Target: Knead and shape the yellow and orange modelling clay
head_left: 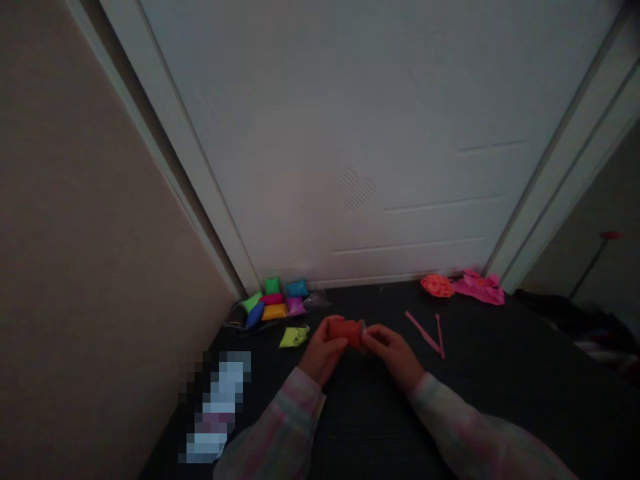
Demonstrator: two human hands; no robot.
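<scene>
the left sleeve (280, 427) and the right sleeve (465, 427) are long, reaching down to the wrists, and cut loose, widening toward the elbows. their cloth is a pale greyish white, crossed by soft bands of pink and muted grey-green, like a faded plaid; the dim light blurs the finer pattern. the left cuff juts into a small pointed corner at its lower edge. both hands are bare.

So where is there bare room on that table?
Bare: right of the pink strips; between the left sleeve and right sleeve; by the door, between the clear wrapping and orange piece. Crowded: back left, with coloured packets; back right, with the orange piece and pink piece; the middle, where the left hand and right hand hold a red item.
</scene>
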